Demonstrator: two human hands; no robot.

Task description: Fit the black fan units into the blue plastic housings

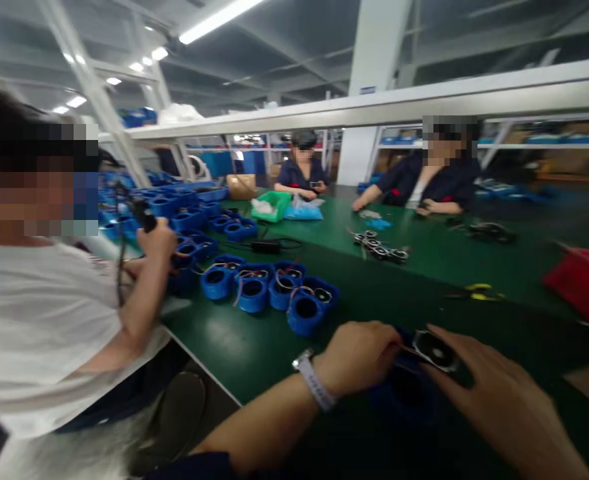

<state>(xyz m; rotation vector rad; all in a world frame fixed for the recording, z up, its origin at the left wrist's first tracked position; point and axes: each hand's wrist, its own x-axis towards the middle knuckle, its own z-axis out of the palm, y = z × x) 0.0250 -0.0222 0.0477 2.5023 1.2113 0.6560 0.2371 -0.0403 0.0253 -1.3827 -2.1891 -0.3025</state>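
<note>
My left hand (357, 357), with a watch on the wrist, is closed around a blue coil-like part (407, 393) near the front edge of the green table (254, 347). My right hand (499, 393) pinches a small black and silver component (434, 350) sitting on top of that blue part, fingers curled on it. Both hands meet over the part; motion blur hides fine detail.
A row of blue coils with wires (269, 290) lies just beyond my hands. A co-worker in white (49, 320) sits at the left holding a tool. Two more people work across the table. Yellow-handled pliers (477, 292) and a red bin (582, 283) lie to the right.
</note>
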